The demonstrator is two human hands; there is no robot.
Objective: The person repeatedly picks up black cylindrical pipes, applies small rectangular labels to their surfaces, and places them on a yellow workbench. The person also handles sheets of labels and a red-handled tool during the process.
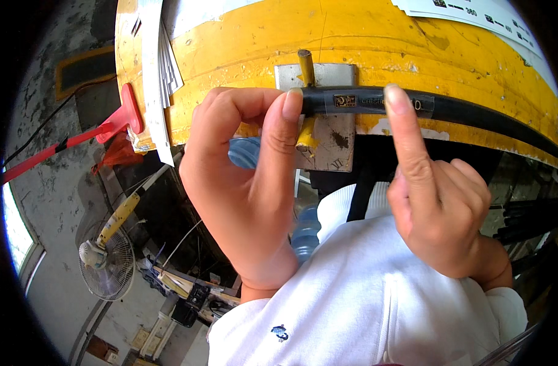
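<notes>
A black hose point(492, 113) runs along the front edge of the yellow table and curves off to the right. Pinched between thumb and index finger of my left hand point(242, 140) is its left end. A clear label strip point(364, 101) with gold and dark print lies along the hose. My right hand point(434, 189) has its index finger stretched out, the tip on the label toward its right part; the other fingers are curled and hold nothing visible. Behind the hose is a grey metal plate point(343, 74) fixed at the table edge, with a short upright peg point(305, 66).
Paper strips point(160, 73) hang over the left of the yellow table point(230, 49); printed sheets point(492, 21) lie at the far right. On the left are a red-handled tool point(117, 122) and a fan point(107, 268). Blue plastic bottles point(305, 235) stand below the table.
</notes>
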